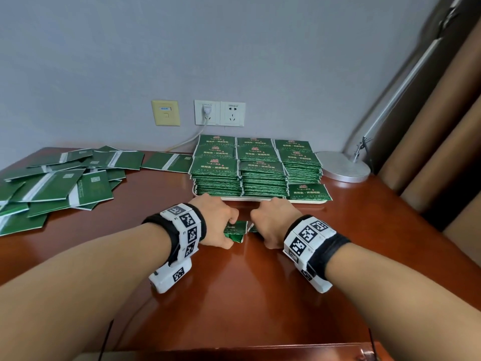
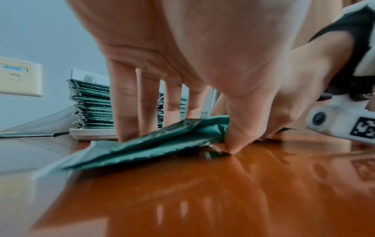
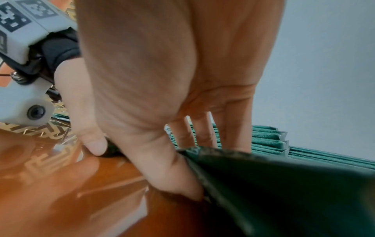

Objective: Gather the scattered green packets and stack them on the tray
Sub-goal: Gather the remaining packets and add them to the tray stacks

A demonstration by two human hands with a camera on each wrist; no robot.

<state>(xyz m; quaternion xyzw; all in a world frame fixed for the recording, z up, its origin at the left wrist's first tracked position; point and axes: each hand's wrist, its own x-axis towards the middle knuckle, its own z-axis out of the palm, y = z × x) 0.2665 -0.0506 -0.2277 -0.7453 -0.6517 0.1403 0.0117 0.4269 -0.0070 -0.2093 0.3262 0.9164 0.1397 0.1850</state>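
On the far left of the brown table [image 1: 260, 295] lies a messy heap of green packets [image 1: 59, 183], most turned face down, some on top of others. One more packet [image 1: 169, 162] lies by itself between the heap and the tray, near the wall.

The left hand [image 1: 214, 221] is just in front of the tray. Its fingers [image 2: 124, 112] point down and press on a small bunch of packets [image 2: 154, 142] lying on the table, and its thumb [image 2: 235, 128] pinches the near edge of the bunch. The bunch is a bit lifted at the thumb side.

Right next to it, the right hand [image 1: 273, 221] grasps green packets [image 3: 284, 184] too. Its thumb [image 3: 172, 173] is under their edge and its fingers [image 3: 235, 128] come down on the far side. The two hands are very close, with a small gap between them.

Behind the hands, the white tray [image 1: 294, 201] sits by the wall. On it are tall, neat stacks of packets [image 1: 256, 170], face up. At the front right corner of the tray one packet [image 1: 308, 192] lies low.

On the wall above are a yellow plate [image 1: 165, 113] and two white sockets [image 1: 220, 113], with a white cord plugged into the left one. To the right of the tray stands a round silver lamp base [image 1: 343, 166].
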